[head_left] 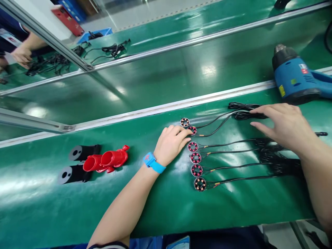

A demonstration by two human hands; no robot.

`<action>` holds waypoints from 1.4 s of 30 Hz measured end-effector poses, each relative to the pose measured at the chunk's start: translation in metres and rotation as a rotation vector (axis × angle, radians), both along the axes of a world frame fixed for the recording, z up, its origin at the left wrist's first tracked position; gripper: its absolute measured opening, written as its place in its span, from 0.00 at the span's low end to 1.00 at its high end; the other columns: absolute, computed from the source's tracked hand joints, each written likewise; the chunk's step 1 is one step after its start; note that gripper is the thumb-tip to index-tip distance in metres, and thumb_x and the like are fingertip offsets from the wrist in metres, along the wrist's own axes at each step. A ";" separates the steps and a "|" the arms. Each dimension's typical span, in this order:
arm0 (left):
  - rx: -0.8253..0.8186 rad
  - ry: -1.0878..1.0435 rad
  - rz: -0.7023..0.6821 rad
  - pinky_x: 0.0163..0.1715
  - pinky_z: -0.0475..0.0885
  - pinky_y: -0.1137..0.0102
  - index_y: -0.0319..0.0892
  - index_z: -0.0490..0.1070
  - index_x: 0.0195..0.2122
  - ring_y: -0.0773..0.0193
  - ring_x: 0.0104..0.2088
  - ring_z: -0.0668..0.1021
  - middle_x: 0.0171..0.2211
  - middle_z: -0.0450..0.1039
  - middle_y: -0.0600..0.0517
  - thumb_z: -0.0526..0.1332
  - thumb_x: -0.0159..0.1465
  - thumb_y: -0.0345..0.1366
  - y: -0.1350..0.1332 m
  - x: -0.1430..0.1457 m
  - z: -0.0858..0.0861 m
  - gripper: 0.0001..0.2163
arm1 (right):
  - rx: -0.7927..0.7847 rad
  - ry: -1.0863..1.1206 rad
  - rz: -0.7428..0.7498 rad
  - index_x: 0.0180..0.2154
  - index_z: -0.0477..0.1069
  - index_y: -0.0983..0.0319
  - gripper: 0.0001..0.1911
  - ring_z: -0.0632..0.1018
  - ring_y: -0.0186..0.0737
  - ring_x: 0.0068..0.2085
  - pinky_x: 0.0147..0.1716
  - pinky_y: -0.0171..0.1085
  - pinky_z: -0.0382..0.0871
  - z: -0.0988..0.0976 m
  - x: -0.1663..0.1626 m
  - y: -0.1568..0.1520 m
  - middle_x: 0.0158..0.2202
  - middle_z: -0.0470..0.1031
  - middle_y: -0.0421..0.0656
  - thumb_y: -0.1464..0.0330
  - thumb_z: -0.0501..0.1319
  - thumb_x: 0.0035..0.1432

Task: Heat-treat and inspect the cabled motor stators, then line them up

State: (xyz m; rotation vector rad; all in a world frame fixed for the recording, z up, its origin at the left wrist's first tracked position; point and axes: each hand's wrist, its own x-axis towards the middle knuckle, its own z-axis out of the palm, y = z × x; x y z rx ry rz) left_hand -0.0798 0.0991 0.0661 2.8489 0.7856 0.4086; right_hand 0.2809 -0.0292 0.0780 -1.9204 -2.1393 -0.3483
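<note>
Several small round motor stators with copper windings lie in a row on the green bench, each trailing black wires to the right. My left hand, with a blue wristband, rests with curled fingers on the second stator from the top. My right hand lies flat with fingers stretched over the coiled ends of the black wires at the upper right.
A blue heat gun lies at the far right. Two red plastic housings and two black ones sit at the left. Another person's hand and cables are across the conveyor.
</note>
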 end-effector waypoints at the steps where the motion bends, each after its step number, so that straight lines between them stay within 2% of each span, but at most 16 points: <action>1: -0.012 -0.002 0.005 0.38 0.66 0.63 0.46 0.73 0.48 0.57 0.40 0.72 0.42 0.73 0.50 0.58 0.70 0.41 0.000 0.000 0.000 0.09 | 0.010 0.039 0.052 0.50 0.70 0.60 0.17 0.75 0.49 0.46 0.45 0.45 0.65 0.004 -0.010 0.002 0.46 0.75 0.46 0.56 0.52 0.70; 3: -0.050 -0.020 0.008 0.40 0.67 0.63 0.44 0.73 0.44 0.58 0.40 0.72 0.42 0.72 0.49 0.59 0.69 0.40 0.000 0.000 0.001 0.07 | -0.004 0.161 0.190 0.50 0.70 0.60 0.13 0.75 0.45 0.47 0.49 0.42 0.67 0.012 -0.037 0.008 0.46 0.75 0.44 0.60 0.55 0.70; 6: -0.130 -0.056 0.010 0.44 0.70 0.62 0.43 0.72 0.40 0.58 0.43 0.72 0.43 0.70 0.48 0.60 0.69 0.39 0.000 -0.004 0.003 0.06 | -0.132 0.351 0.362 0.52 0.69 0.59 0.12 0.75 0.42 0.50 0.53 0.40 0.67 0.015 -0.083 0.022 0.50 0.74 0.42 0.64 0.55 0.70; 10: -0.250 -0.115 0.030 0.48 0.71 0.61 0.43 0.70 0.47 0.59 0.46 0.74 0.45 0.70 0.49 0.61 0.68 0.39 0.000 -0.007 0.000 0.09 | -0.313 0.579 0.435 0.54 0.67 0.59 0.15 0.75 0.43 0.52 0.53 0.42 0.70 0.000 -0.127 0.047 0.53 0.73 0.43 0.67 0.59 0.66; 12: -0.279 -0.123 0.040 0.47 0.72 0.62 0.43 0.70 0.48 0.59 0.45 0.74 0.44 0.70 0.49 0.62 0.68 0.38 0.001 -0.007 -0.003 0.10 | -0.352 0.666 0.430 0.54 0.66 0.59 0.18 0.76 0.43 0.50 0.51 0.42 0.71 -0.010 -0.138 0.056 0.52 0.73 0.43 0.69 0.61 0.63; 15: -0.245 -0.114 0.009 0.47 0.71 0.63 0.43 0.72 0.43 0.59 0.46 0.74 0.45 0.71 0.49 0.63 0.66 0.36 0.002 -0.006 -0.006 0.05 | -0.387 0.732 0.377 0.52 0.68 0.60 0.17 0.77 0.41 0.41 0.43 0.41 0.73 -0.019 -0.143 0.062 0.47 0.74 0.43 0.70 0.61 0.61; 17: -0.180 -0.140 -0.026 0.47 0.70 0.63 0.43 0.71 0.41 0.59 0.47 0.75 0.47 0.73 0.49 0.63 0.66 0.35 0.002 -0.004 -0.007 0.03 | -0.411 0.753 0.322 0.48 0.70 0.60 0.13 0.75 0.39 0.35 0.38 0.39 0.71 -0.018 -0.142 0.061 0.44 0.75 0.42 0.69 0.61 0.60; 20: -0.093 -0.237 -0.051 0.48 0.70 0.64 0.43 0.70 0.44 0.60 0.48 0.76 0.48 0.75 0.50 0.62 0.67 0.34 0.001 -0.002 -0.008 0.05 | -0.492 0.830 0.241 0.43 0.72 0.59 0.09 0.71 0.36 0.31 0.33 0.37 0.67 -0.011 -0.139 0.060 0.38 0.75 0.40 0.64 0.61 0.60; 24: -0.072 -0.375 -0.041 0.48 0.70 0.65 0.42 0.65 0.49 0.60 0.47 0.77 0.45 0.77 0.49 0.66 0.64 0.33 0.000 -0.001 -0.010 0.14 | -0.652 1.071 0.157 0.38 0.72 0.60 0.15 0.67 0.35 0.27 0.27 0.35 0.60 -0.004 -0.135 0.061 0.29 0.71 0.38 0.55 0.59 0.63; 27: -0.077 -0.410 -0.043 0.47 0.71 0.64 0.43 0.63 0.50 0.60 0.46 0.77 0.45 0.77 0.50 0.67 0.64 0.34 -0.001 0.000 -0.012 0.17 | -0.684 1.261 0.120 0.38 0.73 0.61 0.19 0.70 0.36 0.31 0.30 0.35 0.62 -0.005 -0.133 0.063 0.31 0.73 0.40 0.51 0.61 0.61; 30: -0.103 -0.395 -0.062 0.48 0.70 0.63 0.44 0.62 0.50 0.61 0.46 0.78 0.46 0.77 0.50 0.66 0.65 0.36 0.000 0.002 -0.012 0.16 | -0.655 1.380 0.104 0.38 0.73 0.62 0.21 0.75 0.41 0.40 0.41 0.37 0.67 -0.008 -0.134 0.065 0.37 0.76 0.43 0.50 0.61 0.60; 33: -0.152 -0.324 -0.079 0.49 0.70 0.62 0.44 0.64 0.50 0.60 0.47 0.77 0.47 0.76 0.50 0.65 0.66 0.38 0.000 0.003 -0.011 0.15 | -0.620 1.319 0.104 0.39 0.73 0.62 0.19 0.77 0.42 0.40 0.44 0.39 0.68 -0.011 -0.138 0.064 0.36 0.77 0.43 0.52 0.59 0.62; 35: -0.205 -0.242 -0.088 0.50 0.70 0.61 0.44 0.65 0.49 0.59 0.48 0.77 0.47 0.76 0.51 0.65 0.66 0.37 0.000 0.003 -0.009 0.13 | -0.597 1.183 0.109 0.46 0.72 0.60 0.17 0.78 0.42 0.40 0.43 0.40 0.70 -0.009 -0.140 0.060 0.37 0.77 0.42 0.56 0.57 0.64; 37: -0.268 -0.187 -0.084 0.51 0.70 0.61 0.44 0.65 0.50 0.58 0.50 0.76 0.48 0.75 0.50 0.65 0.66 0.36 0.001 0.000 -0.007 0.14 | -0.542 1.003 0.141 0.53 0.70 0.58 0.17 0.78 0.42 0.44 0.45 0.40 0.70 -0.002 -0.136 0.057 0.42 0.78 0.41 0.60 0.55 0.65; 40: -0.313 -0.239 -0.047 0.52 0.72 0.61 0.43 0.64 0.53 0.58 0.52 0.75 0.50 0.73 0.47 0.63 0.65 0.34 0.004 -0.008 -0.001 0.16 | -0.337 0.651 0.158 0.52 0.72 0.58 0.18 0.76 0.45 0.49 0.49 0.43 0.69 0.015 -0.106 0.059 0.49 0.76 0.42 0.62 0.51 0.67; 42: -0.273 -0.301 0.001 0.52 0.72 0.61 0.43 0.65 0.52 0.59 0.51 0.74 0.49 0.72 0.46 0.61 0.67 0.34 0.009 -0.012 0.002 0.13 | -0.213 0.380 0.099 0.51 0.74 0.60 0.19 0.75 0.50 0.50 0.50 0.47 0.68 0.025 -0.072 0.065 0.49 0.76 0.45 0.62 0.50 0.66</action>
